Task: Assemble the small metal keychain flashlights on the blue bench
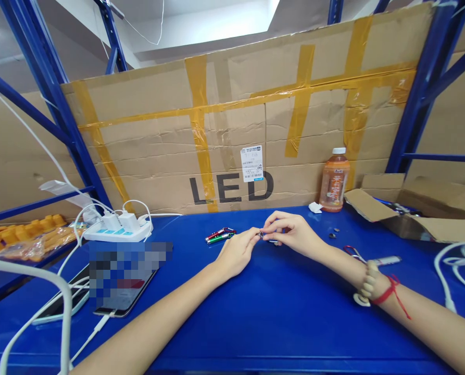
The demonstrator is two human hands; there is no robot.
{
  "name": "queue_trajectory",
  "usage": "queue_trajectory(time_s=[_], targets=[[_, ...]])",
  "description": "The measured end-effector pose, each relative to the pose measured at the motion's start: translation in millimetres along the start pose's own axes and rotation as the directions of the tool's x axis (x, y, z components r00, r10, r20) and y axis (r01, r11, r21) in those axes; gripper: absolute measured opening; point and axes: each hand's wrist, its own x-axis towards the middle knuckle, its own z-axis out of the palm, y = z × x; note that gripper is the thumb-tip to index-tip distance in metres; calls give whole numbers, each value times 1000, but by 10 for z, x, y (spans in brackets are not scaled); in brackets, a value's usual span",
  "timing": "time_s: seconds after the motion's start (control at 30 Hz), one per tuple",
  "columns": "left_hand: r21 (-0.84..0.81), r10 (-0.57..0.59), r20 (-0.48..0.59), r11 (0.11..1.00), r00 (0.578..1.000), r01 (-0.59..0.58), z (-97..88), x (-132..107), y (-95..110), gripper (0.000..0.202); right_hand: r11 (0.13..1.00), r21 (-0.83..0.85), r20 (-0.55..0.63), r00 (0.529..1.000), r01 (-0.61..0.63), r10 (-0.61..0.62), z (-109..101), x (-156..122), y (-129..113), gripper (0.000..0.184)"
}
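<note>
Phone (120, 299) nearest, well L of bottle (334, 179). L hand (236, 253) & R hand (291, 233) meet front-left of bottle, both pinching small metal part (262, 235) btwn fingertips. Mini torches (220, 235) just beyond, L of bottle. Cardboard wall (255, 120) behind bottle.

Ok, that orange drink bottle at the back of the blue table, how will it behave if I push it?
The bottle looks nearly full, so it is probably heavy for its size. It stands tall and narrow, so a push near the white cap may tip it. Its smooth plastic could be slippery to grip.
</note>
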Motion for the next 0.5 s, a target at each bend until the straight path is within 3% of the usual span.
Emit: queue_trajectory(time_s=[0.2,0.5], targets=[[-29,47,32,999,998,-46,-5,-10,12,27,984,151,46,995,-97,91,-4,7,4,24],[-47,113,22,993,993,-111,9,-28,-2,25,966,226,105,989,-128,106,-36,16,-10,20]])
